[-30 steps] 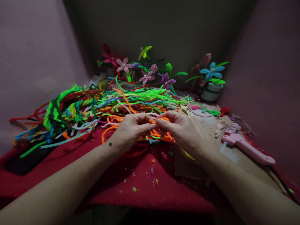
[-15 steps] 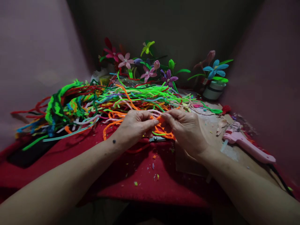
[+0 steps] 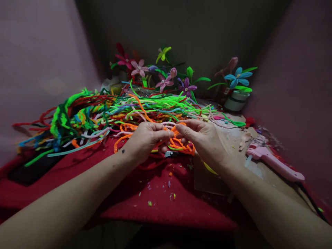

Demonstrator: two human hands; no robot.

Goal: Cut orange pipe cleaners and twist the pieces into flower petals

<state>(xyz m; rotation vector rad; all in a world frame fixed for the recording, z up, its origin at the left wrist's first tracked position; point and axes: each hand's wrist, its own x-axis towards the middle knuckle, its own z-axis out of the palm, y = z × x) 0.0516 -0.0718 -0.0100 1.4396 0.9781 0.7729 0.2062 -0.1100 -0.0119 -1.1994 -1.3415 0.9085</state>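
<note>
My left hand (image 3: 146, 140) is closed, thumb against forefinger, pinching an orange pipe cleaner (image 3: 175, 131). On the other side, my right hand (image 3: 204, 138) has its thumb and fingertips drawn together at the same orange pipe cleaner. A bent part of it shows between the two hands; the rest is hidden by the fingers. Just below them lie more orange pipe cleaners (image 3: 188, 149) and a small metal tool (image 3: 171, 154), partly covered. Behind the hands spreads a tangled pile of pipe cleaners (image 3: 155, 102), mostly green, with orange, red and white ones.
A pink glue gun (image 3: 272, 160) lies on cardboard at the right. Pipe-cleaner flowers (image 3: 164, 81) stand at the back, and a blue one (image 3: 238, 76) rises beside a pale jar (image 3: 236, 101). A dark flat object (image 3: 28, 171) rests at the left on red cloth (image 3: 124, 193).
My right fingers have loosened and lifted slightly, showing a bend of orange pipe cleaner between the hands. My left hand has shifted a little left. A yellow strip now shows below my right hand.
</note>
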